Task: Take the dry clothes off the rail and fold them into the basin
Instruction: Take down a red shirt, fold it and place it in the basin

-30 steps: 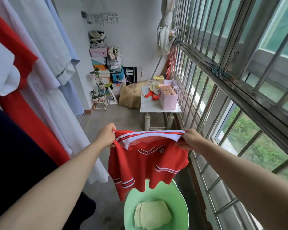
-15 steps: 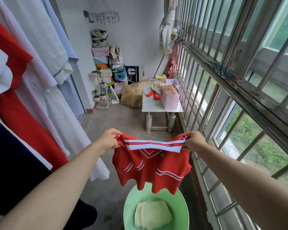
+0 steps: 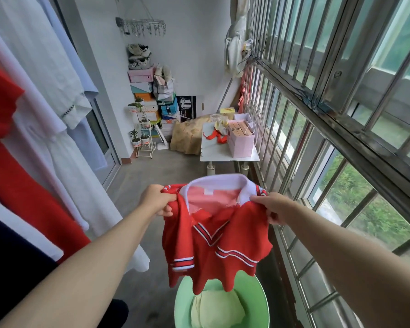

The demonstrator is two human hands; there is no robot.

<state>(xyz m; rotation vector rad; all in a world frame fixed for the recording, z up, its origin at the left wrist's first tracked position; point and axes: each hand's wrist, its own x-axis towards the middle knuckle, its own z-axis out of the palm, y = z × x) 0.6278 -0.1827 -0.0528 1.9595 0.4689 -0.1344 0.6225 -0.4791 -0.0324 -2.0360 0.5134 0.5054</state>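
I have a small red polo shirt (image 3: 213, 247) stretched between both hands, out in front of me and above the green basin (image 3: 182, 304). My left hand (image 3: 158, 200) grips one shoulder of it just beside the white collar, fingers (image 3: 164, 212) curled tight into the cloth. My right hand (image 3: 273, 208) holds the other shoulder the same way, thumb on top and the fingers (image 3: 271, 217) folded under, clamped on the fabric. The collar gapes open toward me and shows the paler inside with a small white label. The striped sleeve cuffs droop and the hem hangs down in front of the basin's far rim; I cannot tell whether it touches anything inside. The basin sits on the concrete floor close to the barred window (image 3: 317, 119) and holds a folded pale yellow cloth (image 3: 216, 308). On my left, a white dress (image 3: 64, 143) and a red garment (image 3: 21, 185) hang side by side. At the far end stands a white table (image 3: 223, 154) with a pink bag (image 3: 240, 143) on it.
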